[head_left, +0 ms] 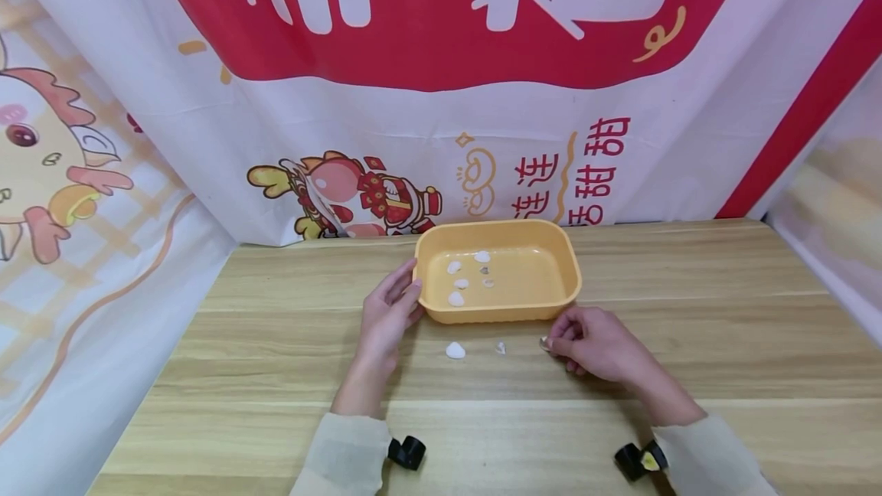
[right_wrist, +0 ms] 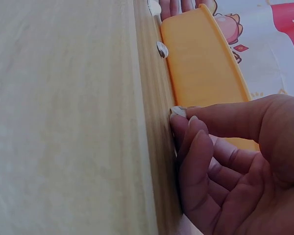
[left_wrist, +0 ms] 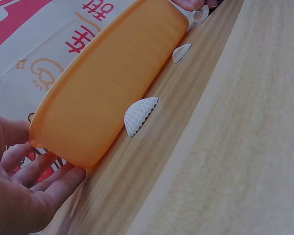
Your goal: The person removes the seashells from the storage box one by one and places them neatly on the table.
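My left hand rests against the left end of a yellow plastic basin, its fingers spread along the outside wall and rim. My right hand pinches a small seashell between thumb and fingertips, close over the table in front of the basin's right corner. In the left wrist view, a larger white ribbed seashell lies on the table by the basin's front wall. Farther right along that wall is a smaller seashell. Several shells, such as a white one, lie inside the basin's left half.
The wooden table runs back to a white and red printed cloth hung behind the basin. Another printed cloth hangs along the left side. Black wrist cameras sit at both sleeves.
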Motion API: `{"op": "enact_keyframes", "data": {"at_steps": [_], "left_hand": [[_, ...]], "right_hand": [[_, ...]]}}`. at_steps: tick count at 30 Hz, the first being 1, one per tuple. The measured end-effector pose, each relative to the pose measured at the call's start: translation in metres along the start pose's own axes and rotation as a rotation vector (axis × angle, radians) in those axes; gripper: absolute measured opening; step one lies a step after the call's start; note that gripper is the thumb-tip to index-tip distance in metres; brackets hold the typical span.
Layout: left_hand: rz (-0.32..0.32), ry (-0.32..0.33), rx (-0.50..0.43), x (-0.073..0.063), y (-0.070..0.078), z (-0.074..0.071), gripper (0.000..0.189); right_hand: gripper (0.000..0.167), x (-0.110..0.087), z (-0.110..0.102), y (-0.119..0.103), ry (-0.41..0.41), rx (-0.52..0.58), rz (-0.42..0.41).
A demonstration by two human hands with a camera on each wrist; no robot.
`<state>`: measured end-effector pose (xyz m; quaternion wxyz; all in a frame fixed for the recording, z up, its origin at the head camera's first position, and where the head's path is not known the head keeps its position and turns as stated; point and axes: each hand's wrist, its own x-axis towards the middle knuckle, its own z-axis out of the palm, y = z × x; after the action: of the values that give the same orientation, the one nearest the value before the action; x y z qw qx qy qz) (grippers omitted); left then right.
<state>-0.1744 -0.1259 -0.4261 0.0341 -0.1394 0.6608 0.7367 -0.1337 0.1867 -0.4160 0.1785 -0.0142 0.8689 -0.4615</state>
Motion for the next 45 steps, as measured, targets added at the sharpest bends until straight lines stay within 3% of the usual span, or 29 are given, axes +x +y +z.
{"op": "enact_keyframes", "data": {"at_steps": [23,45], "left_hand": [[-0.014,0.002,0.006,0.0015,0.0004,-0.0002,0.043],[-0.014,0.007,0.001,-0.0003,0.0036,0.0014,0.043]], "right_hand": [[0.013,0.0034,-0.0027,0.0002,-0.015,-0.050,0.053],[0.012,0.0034,-0.0019,0.0002,0.004,-0.070,0.046]]}}
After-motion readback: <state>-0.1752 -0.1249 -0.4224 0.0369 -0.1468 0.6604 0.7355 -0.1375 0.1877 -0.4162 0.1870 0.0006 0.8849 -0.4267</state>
